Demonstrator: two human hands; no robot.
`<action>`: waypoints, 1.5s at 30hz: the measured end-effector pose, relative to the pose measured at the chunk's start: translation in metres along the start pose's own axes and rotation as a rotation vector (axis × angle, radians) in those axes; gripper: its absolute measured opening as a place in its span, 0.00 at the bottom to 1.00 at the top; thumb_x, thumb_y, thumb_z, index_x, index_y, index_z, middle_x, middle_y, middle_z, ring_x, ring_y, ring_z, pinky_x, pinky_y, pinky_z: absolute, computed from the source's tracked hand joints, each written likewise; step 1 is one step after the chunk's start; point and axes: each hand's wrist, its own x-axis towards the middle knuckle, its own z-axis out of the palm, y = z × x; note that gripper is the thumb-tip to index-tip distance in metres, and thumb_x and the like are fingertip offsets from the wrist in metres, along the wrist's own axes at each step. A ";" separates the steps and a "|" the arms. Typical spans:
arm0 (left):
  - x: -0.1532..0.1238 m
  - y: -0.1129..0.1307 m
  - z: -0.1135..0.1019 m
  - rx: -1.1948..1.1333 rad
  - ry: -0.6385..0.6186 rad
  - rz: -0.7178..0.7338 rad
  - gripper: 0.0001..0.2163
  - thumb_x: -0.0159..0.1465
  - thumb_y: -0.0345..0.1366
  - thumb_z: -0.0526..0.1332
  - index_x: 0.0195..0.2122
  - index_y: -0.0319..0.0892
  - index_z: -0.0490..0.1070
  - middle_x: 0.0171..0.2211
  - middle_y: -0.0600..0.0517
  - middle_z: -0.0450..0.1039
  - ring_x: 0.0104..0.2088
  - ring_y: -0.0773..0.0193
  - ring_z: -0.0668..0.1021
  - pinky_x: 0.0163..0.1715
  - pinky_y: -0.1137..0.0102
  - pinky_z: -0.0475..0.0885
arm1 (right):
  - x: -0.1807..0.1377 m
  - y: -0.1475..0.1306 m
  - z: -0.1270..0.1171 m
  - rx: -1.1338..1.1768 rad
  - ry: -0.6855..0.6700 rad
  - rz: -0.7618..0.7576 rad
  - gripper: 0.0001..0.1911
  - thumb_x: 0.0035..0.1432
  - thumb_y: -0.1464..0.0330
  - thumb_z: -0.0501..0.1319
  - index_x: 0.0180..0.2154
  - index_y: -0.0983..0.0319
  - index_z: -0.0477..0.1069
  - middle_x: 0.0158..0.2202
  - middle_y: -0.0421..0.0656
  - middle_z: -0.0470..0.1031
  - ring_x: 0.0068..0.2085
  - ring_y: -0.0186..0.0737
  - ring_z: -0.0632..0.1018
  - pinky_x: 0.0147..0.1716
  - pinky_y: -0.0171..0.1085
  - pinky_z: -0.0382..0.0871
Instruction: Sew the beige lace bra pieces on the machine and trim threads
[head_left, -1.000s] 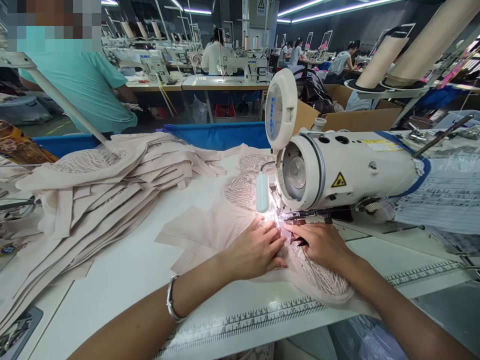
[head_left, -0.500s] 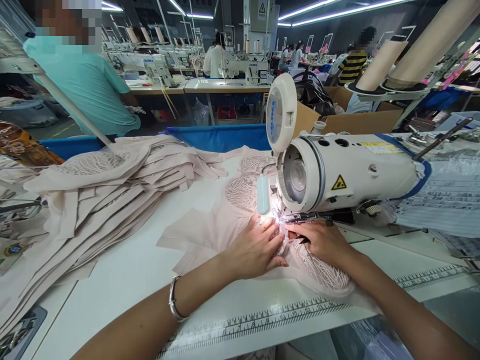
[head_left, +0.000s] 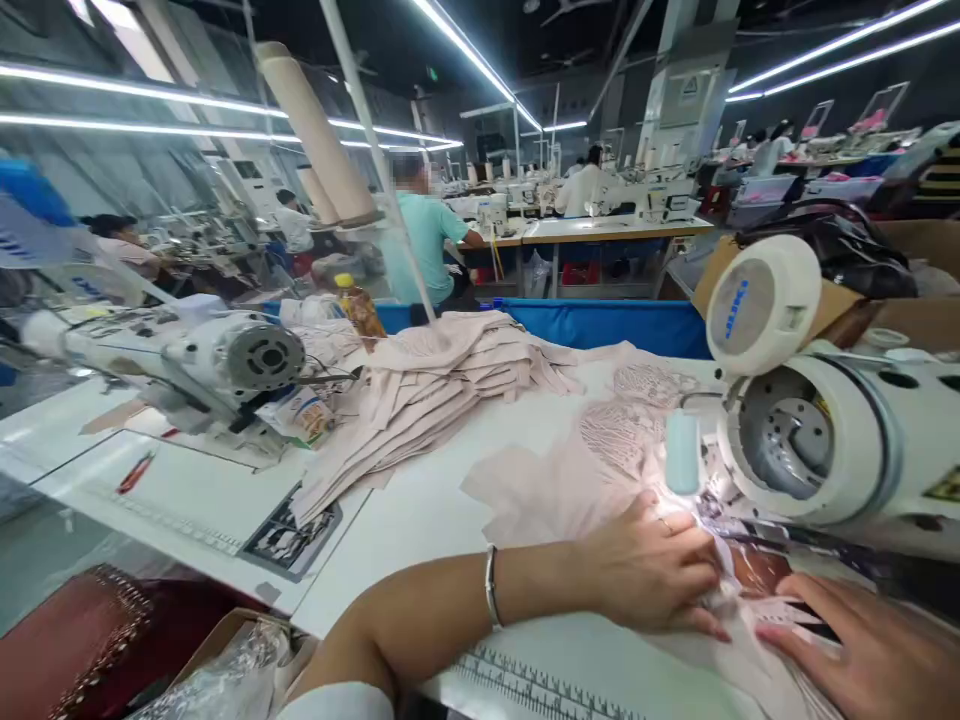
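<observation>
My left hand (head_left: pixel 649 570) lies on a pale pink lace fabric piece (head_left: pixel 592 470) beside the needle of the white sewing machine (head_left: pixel 825 440); its fingers are curled and pressed onto the cloth. My right hand (head_left: pixel 862 650) rests at the lower right with fingers stretched flat on the same fabric, just in front of the machine's head. A silver bracelet (head_left: pixel 490 587) circles my left wrist. The machine's lamp lights the cloth between my hands.
A stack of pink fabric pieces (head_left: pixel 442 385) lies on the white table (head_left: pixel 420 520) to the left. A second sewing machine (head_left: pixel 187 365) stands further left. A person in a teal shirt (head_left: pixel 427 235) stands behind a blue bin (head_left: pixel 600 322). Cardboard boxes sit at right.
The view has swung left and down, so the machine and my hands now sit at the right edge. Both hands stay on the fabric at the needle.
</observation>
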 end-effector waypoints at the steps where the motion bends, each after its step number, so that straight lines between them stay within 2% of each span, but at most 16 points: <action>1: 0.000 0.002 -0.001 -0.010 -0.001 0.006 0.28 0.72 0.58 0.47 0.40 0.38 0.75 0.44 0.44 0.75 0.44 0.54 0.75 0.45 0.55 0.63 | -0.002 -0.008 -0.009 -0.040 -0.075 -0.018 0.07 0.57 0.60 0.61 0.37 0.53 0.75 0.32 0.43 0.82 0.29 0.46 0.81 0.28 0.41 0.69; 2: 0.000 0.004 -0.003 -0.016 -0.010 0.008 0.27 0.72 0.57 0.48 0.39 0.38 0.75 0.42 0.44 0.75 0.43 0.54 0.75 0.46 0.56 0.63 | -0.004 -0.017 -0.016 -0.076 -0.151 -0.020 0.06 0.59 0.64 0.60 0.38 0.54 0.74 0.30 0.41 0.82 0.29 0.45 0.81 0.29 0.40 0.69; 4: -0.001 0.006 -0.004 -0.016 -0.012 -0.030 0.23 0.73 0.53 0.50 0.42 0.36 0.73 0.40 0.46 0.76 0.39 0.56 0.76 0.48 0.56 0.62 | -0.002 -0.030 -0.028 -0.074 -0.276 0.026 0.12 0.56 0.72 0.57 0.41 0.55 0.73 0.34 0.40 0.83 0.31 0.41 0.82 0.30 0.36 0.69; 6: -0.002 0.006 -0.004 -0.014 0.019 -0.057 0.20 0.74 0.48 0.50 0.45 0.36 0.72 0.37 0.47 0.76 0.37 0.57 0.75 0.50 0.57 0.60 | 0.004 -0.038 -0.034 -0.083 -0.391 0.142 0.18 0.54 0.75 0.55 0.45 0.56 0.73 0.37 0.39 0.84 0.33 0.41 0.82 0.31 0.35 0.68; 8: -0.002 0.006 -0.002 -0.001 0.044 -0.043 0.18 0.75 0.42 0.48 0.42 0.37 0.73 0.36 0.48 0.77 0.36 0.58 0.74 0.49 0.59 0.60 | 0.013 -0.041 -0.039 -0.068 -0.495 0.193 0.27 0.53 0.76 0.54 0.54 0.55 0.71 0.39 0.39 0.85 0.35 0.41 0.82 0.32 0.36 0.68; 11: -0.003 0.008 -0.001 0.011 0.060 -0.026 0.18 0.75 0.39 0.48 0.36 0.38 0.73 0.39 0.47 0.77 0.35 0.59 0.73 0.44 0.61 0.59 | 0.024 -0.042 -0.043 -0.042 -0.615 0.171 0.38 0.53 0.79 0.53 0.64 0.49 0.64 0.39 0.37 0.84 0.35 0.40 0.82 0.34 0.36 0.66; 14: -0.004 0.009 -0.001 0.000 0.029 -0.023 0.18 0.75 0.40 0.48 0.35 0.38 0.73 0.41 0.47 0.77 0.37 0.58 0.73 0.44 0.60 0.59 | 0.030 -0.042 -0.043 -0.048 -0.677 0.129 0.39 0.53 0.79 0.54 0.64 0.47 0.65 0.34 0.37 0.82 0.34 0.40 0.80 0.33 0.36 0.63; 18: -0.005 0.008 -0.003 -0.029 -0.026 -0.037 0.19 0.75 0.41 0.46 0.39 0.38 0.73 0.42 0.44 0.78 0.41 0.55 0.74 0.48 0.58 0.59 | 0.032 -0.040 -0.039 -0.042 -0.678 0.109 0.38 0.52 0.80 0.55 0.63 0.49 0.67 0.32 0.38 0.81 0.35 0.41 0.79 0.34 0.37 0.62; 22: -0.005 0.007 -0.006 -0.059 -0.018 -0.064 0.18 0.75 0.44 0.46 0.47 0.38 0.72 0.46 0.43 0.77 0.44 0.53 0.75 0.50 0.56 0.59 | 0.036 -0.038 -0.037 -0.051 -0.683 0.124 0.37 0.52 0.79 0.54 0.62 0.50 0.69 0.32 0.39 0.81 0.34 0.41 0.79 0.33 0.37 0.62; 26: -0.006 0.006 -0.005 -0.024 0.012 -0.070 0.19 0.75 0.45 0.47 0.51 0.39 0.71 0.48 0.43 0.77 0.44 0.53 0.75 0.53 0.54 0.57 | 0.044 -0.036 -0.035 -0.030 -0.682 0.171 0.36 0.54 0.78 0.53 0.62 0.48 0.69 0.42 0.39 0.84 0.39 0.42 0.81 0.33 0.36 0.64; 30: -0.006 0.005 -0.003 -0.033 0.034 -0.096 0.19 0.75 0.45 0.47 0.48 0.39 0.72 0.49 0.43 0.77 0.48 0.52 0.74 0.54 0.53 0.57 | 0.045 -0.030 -0.028 0.053 -0.621 0.167 0.36 0.54 0.77 0.53 0.61 0.46 0.68 0.51 0.37 0.81 0.44 0.41 0.81 0.36 0.36 0.69; 34: -0.005 0.004 -0.002 -0.035 0.035 -0.063 0.19 0.76 0.45 0.47 0.43 0.38 0.72 0.46 0.44 0.76 0.47 0.53 0.74 0.54 0.54 0.56 | 0.037 -0.028 -0.027 0.030 -0.561 0.127 0.36 0.53 0.78 0.53 0.61 0.49 0.68 0.44 0.38 0.84 0.39 0.41 0.81 0.37 0.36 0.69; 37: -0.005 0.005 -0.003 -0.016 0.009 -0.051 0.19 0.75 0.45 0.47 0.45 0.39 0.72 0.43 0.45 0.76 0.42 0.55 0.75 0.53 0.55 0.57 | 0.026 -0.030 -0.033 -0.038 -0.510 0.160 0.27 0.54 0.77 0.55 0.55 0.56 0.70 0.36 0.40 0.84 0.35 0.42 0.81 0.33 0.36 0.68; 39: -0.005 0.006 -0.003 -0.010 0.012 -0.054 0.18 0.75 0.45 0.48 0.43 0.40 0.73 0.41 0.45 0.76 0.41 0.55 0.74 0.52 0.55 0.57 | 0.017 -0.030 -0.037 -0.077 -0.446 0.158 0.19 0.56 0.74 0.57 0.50 0.59 0.71 0.36 0.42 0.84 0.35 0.43 0.82 0.32 0.37 0.68; 41: -0.004 0.007 -0.004 -0.020 0.023 -0.056 0.18 0.75 0.44 0.49 0.39 0.40 0.73 0.41 0.45 0.75 0.43 0.54 0.74 0.52 0.55 0.57 | 0.010 -0.030 -0.039 -0.127 -0.391 0.127 0.15 0.57 0.73 0.57 0.47 0.60 0.71 0.39 0.44 0.83 0.36 0.44 0.82 0.32 0.37 0.68; 45: -0.002 0.009 -0.003 -0.058 -0.026 -0.065 0.18 0.75 0.42 0.48 0.38 0.38 0.73 0.41 0.46 0.74 0.42 0.55 0.73 0.51 0.56 0.58 | 0.006 -0.030 -0.038 -0.167 -0.367 0.047 0.22 0.52 0.79 0.54 0.47 0.60 0.72 0.39 0.43 0.84 0.35 0.42 0.81 0.34 0.37 0.68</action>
